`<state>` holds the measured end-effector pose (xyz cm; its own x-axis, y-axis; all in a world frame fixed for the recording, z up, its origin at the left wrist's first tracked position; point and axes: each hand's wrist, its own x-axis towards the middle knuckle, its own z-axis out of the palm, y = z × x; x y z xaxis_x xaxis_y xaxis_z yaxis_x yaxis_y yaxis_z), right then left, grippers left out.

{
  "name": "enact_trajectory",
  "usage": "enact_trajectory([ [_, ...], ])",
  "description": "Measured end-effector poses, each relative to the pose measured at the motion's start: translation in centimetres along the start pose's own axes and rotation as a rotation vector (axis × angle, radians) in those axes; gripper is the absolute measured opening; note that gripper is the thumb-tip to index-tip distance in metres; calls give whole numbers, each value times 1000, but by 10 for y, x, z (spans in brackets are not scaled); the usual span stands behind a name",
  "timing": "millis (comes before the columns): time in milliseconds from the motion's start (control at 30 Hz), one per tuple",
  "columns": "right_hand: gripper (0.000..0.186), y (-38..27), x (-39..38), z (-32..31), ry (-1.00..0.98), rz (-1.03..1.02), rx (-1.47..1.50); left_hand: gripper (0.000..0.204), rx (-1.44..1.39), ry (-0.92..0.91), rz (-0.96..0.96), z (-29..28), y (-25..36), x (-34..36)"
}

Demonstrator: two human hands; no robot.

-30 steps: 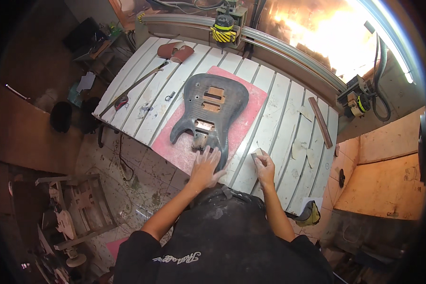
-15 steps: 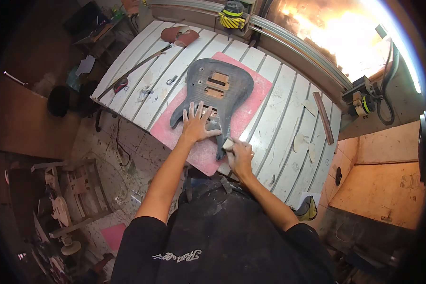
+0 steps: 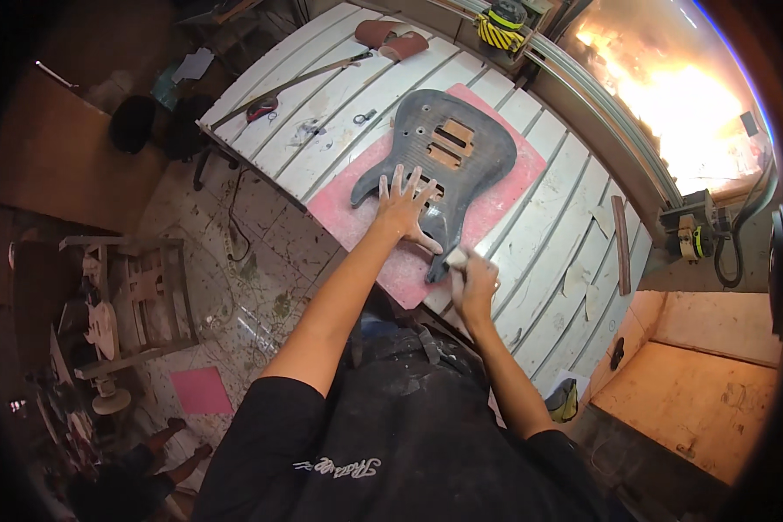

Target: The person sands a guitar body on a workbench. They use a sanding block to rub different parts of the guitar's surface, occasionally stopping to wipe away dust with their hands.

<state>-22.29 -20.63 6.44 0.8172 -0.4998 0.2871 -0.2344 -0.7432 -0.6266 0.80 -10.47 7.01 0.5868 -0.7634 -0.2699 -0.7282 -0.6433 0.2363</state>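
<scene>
Right hand (image 3: 475, 290) has swung to the guitar body (image 3: 463, 187), gripping a block (image 3: 457, 258).

Glaring light (image 3: 661, 109) fills the upper right; the tiled floor (image 3: 304, 252) is dirt-speckled.

Since a second ago, the left hand (image 3: 402, 216) has moved further onto the guitar (image 3: 489, 158), splayed now. The right hand (image 3: 476, 287), earlier apart from the guitar, has brought its block (image 3: 456, 258) to the guitar's long horn (image 3: 436, 271).
</scene>
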Motion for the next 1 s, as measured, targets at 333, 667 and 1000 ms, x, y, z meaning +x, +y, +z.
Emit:
enact_trajectory([
  [333, 21, 4, -1, 3, -55, 58, -99, 169, 13, -45, -29, -4, 5, 0],
  [667, 21, -2, -22, 7, -46, -52, 15, 172, 12, -52, -19, -5, 4, 0],
  [1000, 21, -4, -23, 9, -34, -27, -94, 173, 5, -39, -14, -3, 3, 1],
])
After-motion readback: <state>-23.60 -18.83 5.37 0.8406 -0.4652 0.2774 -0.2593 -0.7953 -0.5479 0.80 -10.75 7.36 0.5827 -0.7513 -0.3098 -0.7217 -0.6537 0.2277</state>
